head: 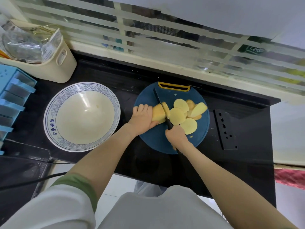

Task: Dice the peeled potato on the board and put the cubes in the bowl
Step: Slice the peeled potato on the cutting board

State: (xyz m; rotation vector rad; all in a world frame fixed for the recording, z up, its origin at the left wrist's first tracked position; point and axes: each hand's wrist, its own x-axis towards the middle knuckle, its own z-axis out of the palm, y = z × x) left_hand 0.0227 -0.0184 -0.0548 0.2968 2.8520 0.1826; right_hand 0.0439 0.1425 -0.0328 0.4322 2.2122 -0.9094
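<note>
A round dark blue cutting board (153, 139) with a yellow handle lies on the black counter. My left hand (142, 118) grips the uncut part of the peeled potato (158, 114) on the board. My right hand (177, 135) holds a black knife (159, 100) by its handle, and the blade stands in the potato at its cut end. Several round potato slices (177, 116) lie to the right of the blade. A large white bowl (82, 116) with a blue patterned rim stands left of the board, with nothing in it.
A cream plastic basket (57, 66) with bags stands at the back left, a light blue rack (11, 96) at the far left. A black perforated knife sheath (225, 129) lies right of the board. A window frame runs behind the counter.
</note>
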